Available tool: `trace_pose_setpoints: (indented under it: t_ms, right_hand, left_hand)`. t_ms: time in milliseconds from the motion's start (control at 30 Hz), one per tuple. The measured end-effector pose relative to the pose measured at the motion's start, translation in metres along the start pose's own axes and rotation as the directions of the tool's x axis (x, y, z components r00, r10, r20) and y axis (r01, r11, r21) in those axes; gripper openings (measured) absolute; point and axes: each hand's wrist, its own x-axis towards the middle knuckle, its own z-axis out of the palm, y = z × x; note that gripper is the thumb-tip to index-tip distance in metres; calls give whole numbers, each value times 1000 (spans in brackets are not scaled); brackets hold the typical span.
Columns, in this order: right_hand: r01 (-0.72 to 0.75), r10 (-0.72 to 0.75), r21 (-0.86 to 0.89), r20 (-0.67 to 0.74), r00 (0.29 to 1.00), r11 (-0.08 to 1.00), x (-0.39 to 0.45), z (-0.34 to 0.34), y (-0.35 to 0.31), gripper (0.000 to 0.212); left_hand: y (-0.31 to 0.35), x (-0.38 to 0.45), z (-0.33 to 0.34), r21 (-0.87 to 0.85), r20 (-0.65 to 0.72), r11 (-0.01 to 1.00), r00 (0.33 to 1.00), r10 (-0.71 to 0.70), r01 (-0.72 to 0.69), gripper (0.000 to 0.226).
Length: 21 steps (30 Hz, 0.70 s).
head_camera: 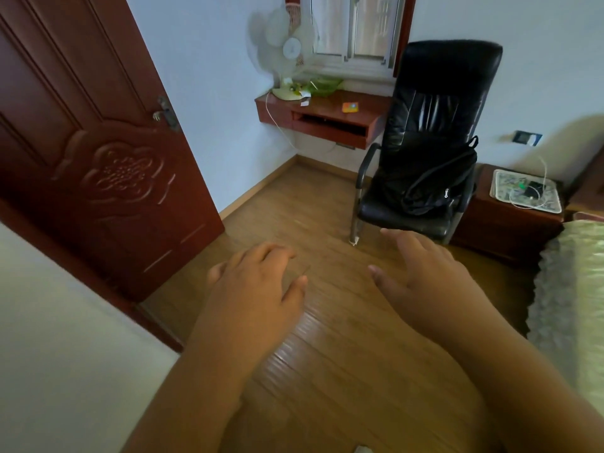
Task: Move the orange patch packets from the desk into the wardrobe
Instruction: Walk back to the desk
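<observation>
An orange patch packet [350, 107] lies flat on the red-brown wall-mounted desk [366, 120] under the window, far ahead of me. My left hand [258, 282] and my right hand [428, 276] are both held out over the wooden floor, palms down, fingers loosely apart, with nothing in them. Both hands are well short of the desk. No wardrobe is in sight.
A black office chair [431, 132] with a black bag [438, 184] on its seat stands just right of the desk. An open dark red door [98, 152] is at left. A white fan [291, 50] stands on the desk's left end. A bedside cabinet [510, 217] and a bed edge [572, 289] are at right.
</observation>
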Motion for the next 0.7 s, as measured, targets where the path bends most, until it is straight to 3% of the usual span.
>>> trace_pose_setpoints:
  t_ms: [367,700]
  right_hand:
    - [59,-57,-29,58,997,998,100,-19,30,72]
    - [-15,17,-45,48,999,999,202,-9,15,72]
  left_hand:
    - [24,90,19,-23,18,997,998,-67,68,45]
    - [-6,207,24,-24,38,999,999,-22,23,43]
